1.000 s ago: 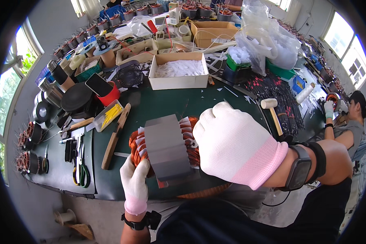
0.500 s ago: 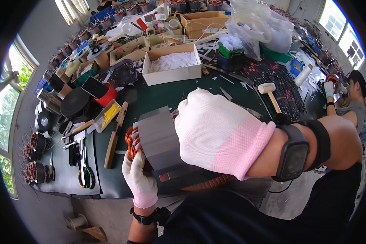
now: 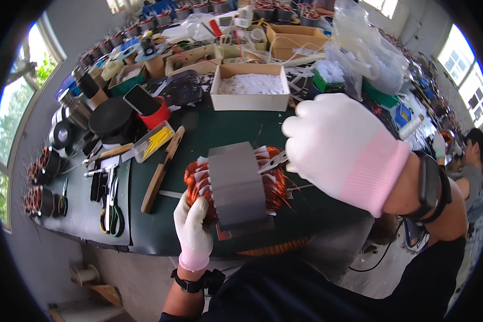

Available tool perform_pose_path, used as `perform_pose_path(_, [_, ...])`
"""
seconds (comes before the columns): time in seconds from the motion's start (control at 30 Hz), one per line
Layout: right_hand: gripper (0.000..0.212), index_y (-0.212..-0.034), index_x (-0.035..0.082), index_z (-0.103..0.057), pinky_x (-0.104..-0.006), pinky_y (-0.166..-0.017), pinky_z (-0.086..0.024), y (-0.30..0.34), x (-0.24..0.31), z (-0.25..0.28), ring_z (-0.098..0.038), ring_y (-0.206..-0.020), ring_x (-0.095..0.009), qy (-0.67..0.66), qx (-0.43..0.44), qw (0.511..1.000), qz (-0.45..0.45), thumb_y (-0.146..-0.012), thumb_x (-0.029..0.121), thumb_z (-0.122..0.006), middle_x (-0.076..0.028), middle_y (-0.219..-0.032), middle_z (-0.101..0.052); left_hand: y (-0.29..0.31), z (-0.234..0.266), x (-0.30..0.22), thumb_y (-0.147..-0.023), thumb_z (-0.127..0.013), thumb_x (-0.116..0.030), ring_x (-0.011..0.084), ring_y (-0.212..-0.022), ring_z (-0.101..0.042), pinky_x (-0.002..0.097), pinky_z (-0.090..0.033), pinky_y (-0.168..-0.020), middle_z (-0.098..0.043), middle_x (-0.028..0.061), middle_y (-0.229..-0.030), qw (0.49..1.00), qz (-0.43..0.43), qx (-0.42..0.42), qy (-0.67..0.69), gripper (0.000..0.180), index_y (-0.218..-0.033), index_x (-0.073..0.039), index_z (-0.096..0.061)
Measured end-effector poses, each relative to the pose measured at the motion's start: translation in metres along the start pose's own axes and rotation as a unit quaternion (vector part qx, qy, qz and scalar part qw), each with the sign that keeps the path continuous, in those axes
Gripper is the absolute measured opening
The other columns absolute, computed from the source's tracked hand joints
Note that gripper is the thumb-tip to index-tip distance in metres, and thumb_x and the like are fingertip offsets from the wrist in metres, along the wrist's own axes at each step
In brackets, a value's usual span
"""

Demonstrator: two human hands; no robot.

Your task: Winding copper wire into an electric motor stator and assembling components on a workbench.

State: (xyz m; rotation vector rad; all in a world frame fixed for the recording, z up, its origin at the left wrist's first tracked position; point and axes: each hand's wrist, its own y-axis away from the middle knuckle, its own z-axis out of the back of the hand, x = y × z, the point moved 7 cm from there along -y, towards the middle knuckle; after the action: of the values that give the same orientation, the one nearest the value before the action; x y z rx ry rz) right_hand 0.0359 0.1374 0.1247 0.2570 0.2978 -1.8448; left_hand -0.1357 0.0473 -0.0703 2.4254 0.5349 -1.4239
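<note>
A motor stator with a grey laminated core lies on its side on the green bench top. Orange copper windings and white paper slips poke out at both ends. Around its left winding end curl the fingers of my left hand, in a white glove with a pink cuff. My right hand, gloved alike, is closed on a flat silver metal tool, whose tip reaches the slips at the right end of the core. The fist hides most of this tool, so its kind is unclear.
A wooden-handled blade and a tray of yellow strips lie left of the stator, with scissors farther left. Behind stands a white box of paper pieces. A phone leans in a red holder. At far right sits another person.
My right hand has lifted and moved right, off the stator's right end, uncovering the windings and the metal tool. My left hand keeps its hold. The view has shifted slightly.
</note>
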Motion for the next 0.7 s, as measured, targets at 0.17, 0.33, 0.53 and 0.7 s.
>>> perform_pose_path(0.17, [0.020,-0.074,0.009,-0.067,-0.0388,-0.072,-0.051,-0.019,0.018,0.017,-0.061,-0.084,-0.026,-0.021,0.005,1.000,0.016,-0.073,0.024,-0.080,-0.005,-0.084,-0.058,-0.002,0.001,0.008,-0.103,-0.052,-0.009,0.0071,-0.092,-0.063,0.0243,-0.051,-0.082,-0.069,0.0041,-0.113,0.999,0.042,0.031,-0.001,0.036,-0.136,0.006,-0.056])
perform_pose_path(0.33, [0.009,-0.073,0.010,-0.069,-0.0385,-0.074,-0.051,-0.063,0.054,0.019,-0.062,-0.086,-0.024,-0.004,0.082,0.992,0.093,-0.074,0.017,-0.073,-0.005,-0.083,-0.060,-0.001,0.006,0.010,-0.105,-0.051,-0.012,0.0093,-0.093,-0.063,0.0272,-0.051,-0.086,-0.068,0.0066,-0.115,0.996,0.074,0.048,-0.009,0.037,-0.136,0.007,-0.055])
perform_pose_path(0.53, [0.013,-0.081,0.010,-0.080,-0.0376,-0.080,-0.054,-0.116,0.095,0.036,-0.070,-0.090,-0.023,-0.041,0.054,0.991,0.116,-0.080,0.017,-0.070,-0.007,-0.081,-0.070,-0.001,0.001,0.006,-0.106,-0.055,-0.015,0.0064,-0.085,-0.059,0.0242,-0.048,-0.079,-0.068,0.0025,-0.100,0.994,0.051,0.092,0.028,0.029,-0.126,0.004,-0.063])
perform_pose_path(0.7, [0.013,-0.082,0.011,-0.080,-0.0391,-0.082,-0.055,-0.113,0.090,0.015,-0.071,-0.090,-0.024,0.091,0.212,0.970,0.079,-0.083,0.018,-0.070,-0.008,-0.080,-0.072,-0.002,-0.001,0.004,-0.103,-0.057,-0.010,0.0065,-0.089,-0.062,0.0249,-0.051,-0.084,-0.069,0.0028,-0.098,0.992,0.043,0.119,0.027,0.023,-0.118,0.005,-0.065])
